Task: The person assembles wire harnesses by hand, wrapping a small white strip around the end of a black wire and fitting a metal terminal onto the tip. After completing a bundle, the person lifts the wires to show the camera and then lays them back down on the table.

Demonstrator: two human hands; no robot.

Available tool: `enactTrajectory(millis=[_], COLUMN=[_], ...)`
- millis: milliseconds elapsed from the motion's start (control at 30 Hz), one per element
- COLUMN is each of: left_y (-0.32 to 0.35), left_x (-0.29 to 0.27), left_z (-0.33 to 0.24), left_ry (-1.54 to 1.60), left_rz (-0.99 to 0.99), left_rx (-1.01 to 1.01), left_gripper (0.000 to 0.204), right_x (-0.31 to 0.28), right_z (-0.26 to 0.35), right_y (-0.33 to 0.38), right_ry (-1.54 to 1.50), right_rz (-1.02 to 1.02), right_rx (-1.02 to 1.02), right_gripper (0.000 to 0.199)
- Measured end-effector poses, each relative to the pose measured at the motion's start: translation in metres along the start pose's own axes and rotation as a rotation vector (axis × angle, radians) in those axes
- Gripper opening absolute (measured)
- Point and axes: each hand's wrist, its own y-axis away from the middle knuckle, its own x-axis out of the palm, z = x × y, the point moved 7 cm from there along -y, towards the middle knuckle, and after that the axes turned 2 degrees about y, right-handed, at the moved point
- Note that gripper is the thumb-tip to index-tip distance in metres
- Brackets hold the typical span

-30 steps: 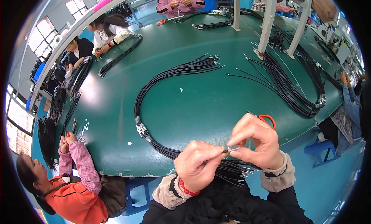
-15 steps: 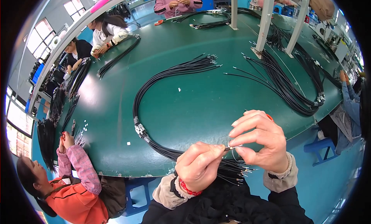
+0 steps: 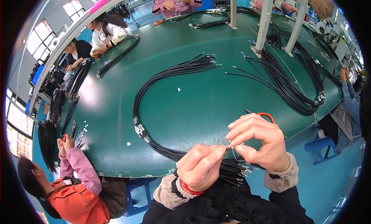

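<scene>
My left hand (image 3: 203,164) pinches a black cable (image 3: 228,148) close to its tip, in front of my body. At that tip, the thumb and forefinger of my right hand (image 3: 262,141) close on a thin whitish strip (image 3: 237,158), its other fingers raised and curved; the strip's exact kind is too small to tell. Under my hands lie the loose metal-tipped ends (image 3: 241,172) of a black cable bundle (image 3: 138,92). It curves across the green table and is gathered by pale fittings (image 3: 140,129). Red-handled scissors (image 3: 267,115) lie just beyond my right hand, partly hidden by it.
Another cable bundle (image 3: 284,89) lies on the green table (image 3: 193,104) to the right, near white metal posts (image 3: 264,25). A person in orange (image 3: 79,199) sits at the left edge. More people work around the far side. Blue stools (image 3: 320,148) stand beside the table.
My right hand has shifted slightly left and its thumb and forefinger have drawn in at the cable tip. More of the scissors shows. My left hand keeps its pinch.
</scene>
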Motion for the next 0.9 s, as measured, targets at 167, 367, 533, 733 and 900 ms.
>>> enactTrajectory(millis=[167,367,533,733,900], left_y=[0.0,0.0,0.001,0.001,-0.002], left_x=[0.001,0.004,0.008,0.003,-0.014], left_z=[-0.003,-0.008,-0.008,-0.006,0.002], left_ry=[-0.027,-0.025,-0.01,-0.014,0.041], left_rz=[0.013,0.039,0.037,0.034,0.002], left_rx=[0.021,0.063,0.075,0.058,-0.084], left_gripper=[0.029,0.03,0.031,0.031,0.029], right_x=[-0.001,-0.004,-0.004,0.001,0.016], right_z=[-0.001,0.002,-0.008,-0.005,0.005], right_y=[0.003,0.005,0.007,0.004,-0.001], right_ry=[-0.014,0.036,-0.119,-0.085,-0.138], right_rz=[-0.001,0.041,0.05,0.052,0.062], right_rx=[0.066,0.082,0.15,0.142,0.153], right_gripper=[0.014,0.013,0.012,0.012,0.015])
